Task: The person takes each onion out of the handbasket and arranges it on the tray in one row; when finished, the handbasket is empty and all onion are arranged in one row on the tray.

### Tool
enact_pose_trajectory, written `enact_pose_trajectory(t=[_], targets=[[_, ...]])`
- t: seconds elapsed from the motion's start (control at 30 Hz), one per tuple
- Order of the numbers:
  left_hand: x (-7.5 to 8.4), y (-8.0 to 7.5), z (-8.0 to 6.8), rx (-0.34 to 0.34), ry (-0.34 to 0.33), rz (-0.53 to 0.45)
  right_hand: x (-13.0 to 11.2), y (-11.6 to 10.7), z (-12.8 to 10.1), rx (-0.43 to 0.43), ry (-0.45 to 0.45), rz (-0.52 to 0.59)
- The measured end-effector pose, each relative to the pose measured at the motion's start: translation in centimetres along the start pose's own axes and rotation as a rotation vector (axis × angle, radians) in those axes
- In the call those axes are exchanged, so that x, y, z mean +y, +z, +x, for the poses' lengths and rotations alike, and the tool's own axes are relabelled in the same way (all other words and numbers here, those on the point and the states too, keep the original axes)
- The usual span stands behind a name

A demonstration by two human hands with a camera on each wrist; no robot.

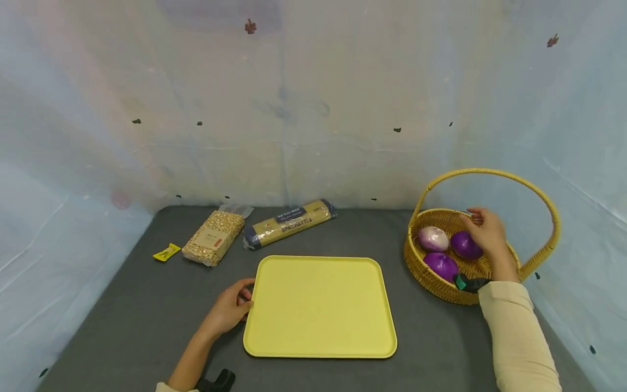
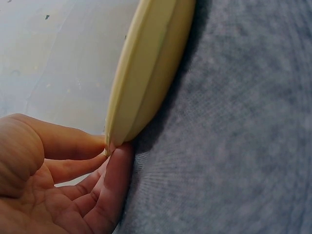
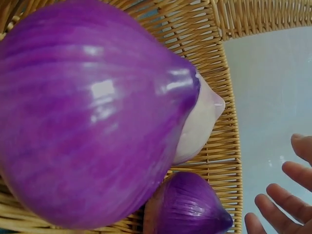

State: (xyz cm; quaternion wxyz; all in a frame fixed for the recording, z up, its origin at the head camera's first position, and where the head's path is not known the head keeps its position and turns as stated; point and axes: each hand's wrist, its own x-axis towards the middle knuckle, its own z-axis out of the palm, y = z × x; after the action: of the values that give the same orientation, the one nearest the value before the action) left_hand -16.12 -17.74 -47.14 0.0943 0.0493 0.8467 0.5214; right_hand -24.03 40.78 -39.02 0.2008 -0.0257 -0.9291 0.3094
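Note:
My left hand [image 1: 230, 309] pinches the left edge of a yellow rectangular tray [image 1: 318, 307], which lies on the dark cloth. In the left wrist view, the tray's rim [image 2: 127, 92] sits between thumb and fingers. Over the far right part of a wicker basket [image 1: 413, 267], my right hand [image 1: 487, 231] is spread and holds nothing. Inside are three onions: a pale pinkish one [image 1: 433, 239], a purple one [image 1: 466, 245] nearest this hand, and another purple one [image 1: 442, 266] in front. Up close in the right wrist view, a purple onion [image 3: 92, 117] partly covers the pale one [image 3: 200, 126].
The basket's tall arched handle [image 1: 490, 171] rises beside my right forearm. Behind the tray lie a spaghetti packet [image 1: 291, 223], a clear bag of yellowish kernels [image 1: 214, 238] and a small yellow sachet [image 1: 167, 252]. Pale sheeting [image 1: 313, 109] hangs behind the table.

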Motion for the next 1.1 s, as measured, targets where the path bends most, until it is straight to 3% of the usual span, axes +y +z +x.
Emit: enact_pose_trajectory(t=[0.47, 0.83, 1.1], targets=[[-0.1, 0.0, 0.0, -0.019, 0.023, -0.040, 0.3, 0.1, -0.5, -0.030, 0.076, -0.001], [0.0, 0.1, -0.2, -0.004, 0.013, -0.028, 1.6, 0.9, -0.5, 0.002, 0.094, -0.080], [0.0, 0.1, -0.1, -0.003, 0.014, -0.027, 2.0, 1.2, -0.7, -0.020, 0.114, -0.098]])
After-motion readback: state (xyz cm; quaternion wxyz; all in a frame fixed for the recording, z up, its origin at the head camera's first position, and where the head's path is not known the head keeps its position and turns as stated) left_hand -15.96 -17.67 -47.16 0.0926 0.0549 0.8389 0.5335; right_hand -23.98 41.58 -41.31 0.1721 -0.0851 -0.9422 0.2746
